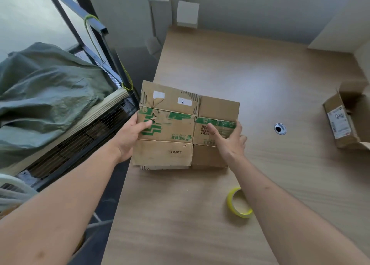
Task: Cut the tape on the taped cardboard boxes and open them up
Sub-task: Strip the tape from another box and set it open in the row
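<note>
A roll of yellow tape (239,202) lies nearest on the wooden table (270,80), beside the right forearm, while both hands hold a flattened, green-printed cardboard box (176,124) over the table's left edge: the left hand (131,136) grips its left side with thumb on top, the right hand (228,139) clasps its right side, thumb on the printed panel. No cutter is in sight, so the step seemingly calls for setting the box squarely on the table before cutting. Well to the right sits an open box (348,118) bearing a shipping label.
</note>
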{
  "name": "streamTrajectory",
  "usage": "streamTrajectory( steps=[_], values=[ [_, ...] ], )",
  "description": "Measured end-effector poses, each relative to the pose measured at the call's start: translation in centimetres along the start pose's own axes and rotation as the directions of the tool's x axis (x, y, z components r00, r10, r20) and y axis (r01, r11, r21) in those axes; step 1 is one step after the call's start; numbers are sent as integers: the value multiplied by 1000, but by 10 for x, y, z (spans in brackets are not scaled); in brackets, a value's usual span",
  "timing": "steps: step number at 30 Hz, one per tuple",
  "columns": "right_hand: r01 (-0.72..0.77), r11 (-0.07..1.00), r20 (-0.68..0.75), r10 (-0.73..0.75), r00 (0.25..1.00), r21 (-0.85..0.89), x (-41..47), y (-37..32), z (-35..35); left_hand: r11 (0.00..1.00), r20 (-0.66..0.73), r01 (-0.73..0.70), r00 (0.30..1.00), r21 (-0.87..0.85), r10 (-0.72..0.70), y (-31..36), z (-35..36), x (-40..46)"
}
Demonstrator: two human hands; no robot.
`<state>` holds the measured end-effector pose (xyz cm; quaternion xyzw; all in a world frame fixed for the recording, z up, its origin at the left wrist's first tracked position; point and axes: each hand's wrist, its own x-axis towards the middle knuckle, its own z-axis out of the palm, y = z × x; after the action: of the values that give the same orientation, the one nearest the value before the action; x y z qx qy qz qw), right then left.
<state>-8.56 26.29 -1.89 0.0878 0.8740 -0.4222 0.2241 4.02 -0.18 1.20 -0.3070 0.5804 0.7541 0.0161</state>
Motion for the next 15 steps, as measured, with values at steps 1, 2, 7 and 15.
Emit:
streamTrajectory(
  steps=[1,2,7,15],
  values=[
    [12,999,-29,-11,1000,39,-1,0,-4,1000,-7,-4,1000,9,4,2,3,-3],
    [27,996,-67,-22,998,80,-2,-1,-9,1000,-17,-9,1000,10,10,4,5,-5],
    [54,974,-181,-14,983,219,-2,-2,-32,998,-96,-14,995,63,20,7,17,-14],
    [71,911,-235,29,972,407,6,4,-57,999,-18,28,999,41,-27,4,32,-32]
  ],
)
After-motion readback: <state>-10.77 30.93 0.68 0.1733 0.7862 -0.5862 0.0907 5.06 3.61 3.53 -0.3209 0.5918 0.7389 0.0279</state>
